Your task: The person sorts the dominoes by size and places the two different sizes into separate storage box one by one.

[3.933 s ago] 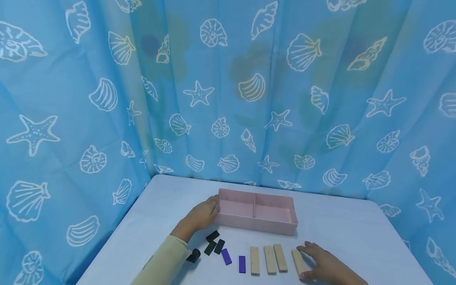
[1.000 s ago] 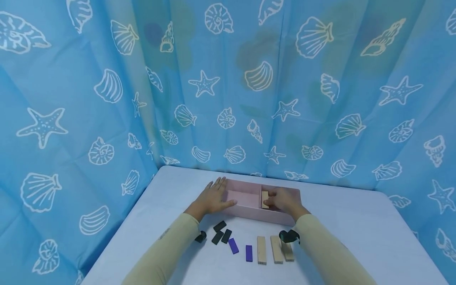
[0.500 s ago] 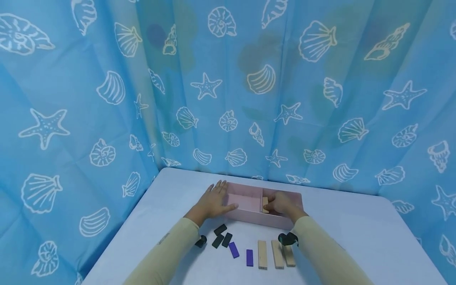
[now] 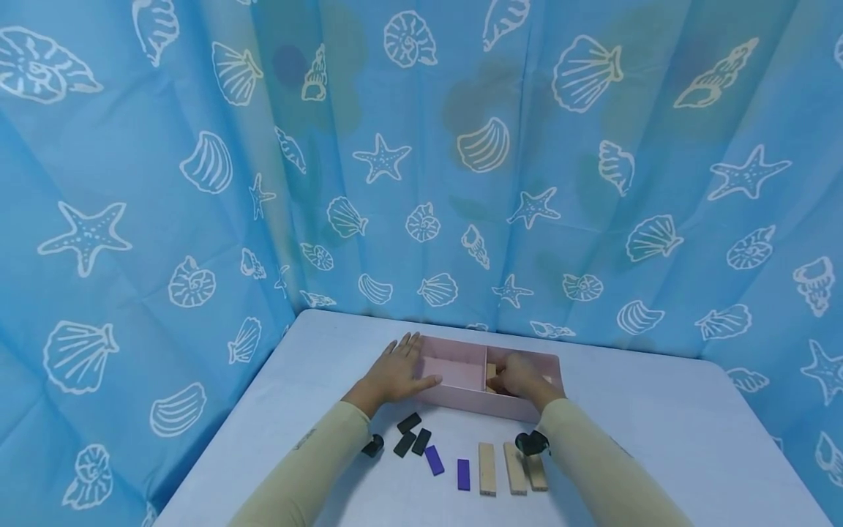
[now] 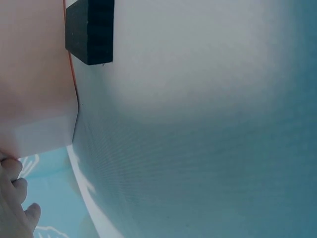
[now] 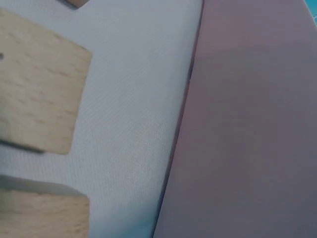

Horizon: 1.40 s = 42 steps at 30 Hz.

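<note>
A pink two-compartment box (image 4: 470,399) stands on the table. My left hand (image 4: 393,369) rests at its left end, fingers fairly straight and spread, thumb along the front rim; the left wrist view shows its fingertips (image 5: 17,186) against the box wall (image 5: 37,74). Inside the right compartment, my right hand (image 4: 523,377) pinches a wooden block (image 4: 491,372) close to the divider. The back of the hand hides most of the block. A small pale patch shows to the right of that hand, within the compartment.
In front of the box lie several black blocks (image 4: 405,443), two purple blocks (image 4: 464,474) and three more wooden blocks (image 4: 487,468), one partly behind the right wrist camera (image 4: 530,443). A shell-patterned blue curtain (image 4: 421,183) hangs behind the table (image 4: 645,410).
My right hand has carried a wooden block from the row at the right into the right compartment and has lowered it there. The left hand has stayed at the box's left end, its thumb now along the front.
</note>
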### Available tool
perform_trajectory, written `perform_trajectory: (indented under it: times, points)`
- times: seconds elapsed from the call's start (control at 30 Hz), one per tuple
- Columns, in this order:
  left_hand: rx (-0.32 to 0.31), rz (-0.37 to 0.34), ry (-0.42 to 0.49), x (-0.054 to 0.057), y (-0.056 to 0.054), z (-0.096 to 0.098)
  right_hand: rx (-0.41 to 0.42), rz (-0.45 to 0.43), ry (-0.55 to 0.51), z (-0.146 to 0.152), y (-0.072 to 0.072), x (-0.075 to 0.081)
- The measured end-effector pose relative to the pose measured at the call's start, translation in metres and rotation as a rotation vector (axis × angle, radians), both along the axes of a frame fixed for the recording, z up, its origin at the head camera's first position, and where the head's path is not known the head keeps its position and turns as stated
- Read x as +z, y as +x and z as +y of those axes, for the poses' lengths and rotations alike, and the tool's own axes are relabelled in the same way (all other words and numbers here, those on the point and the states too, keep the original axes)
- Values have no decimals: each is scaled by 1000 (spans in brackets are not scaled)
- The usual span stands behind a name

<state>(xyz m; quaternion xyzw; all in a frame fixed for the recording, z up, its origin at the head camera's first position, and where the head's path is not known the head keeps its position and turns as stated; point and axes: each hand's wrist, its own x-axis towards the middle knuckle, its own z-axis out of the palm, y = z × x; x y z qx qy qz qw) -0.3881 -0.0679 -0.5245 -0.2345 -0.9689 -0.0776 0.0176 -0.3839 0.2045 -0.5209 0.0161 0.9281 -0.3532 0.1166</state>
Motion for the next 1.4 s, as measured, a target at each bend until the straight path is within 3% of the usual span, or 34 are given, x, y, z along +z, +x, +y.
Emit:
perform_trajectory:
  times: [0.67,1.03,1.2,1.4]
  points:
    - [-3,-9,29,-1,2,2,34,-23,-26,10,8,10]
    - [7,-16,-3,0,3,1,85,-8,-16,25,15,18]
    - [6,-19,-7,-1,3,0,64,-21,-39,30,17,19]
    - [3,-9,14,0,2,-1,73,41,-79,32,22,19]
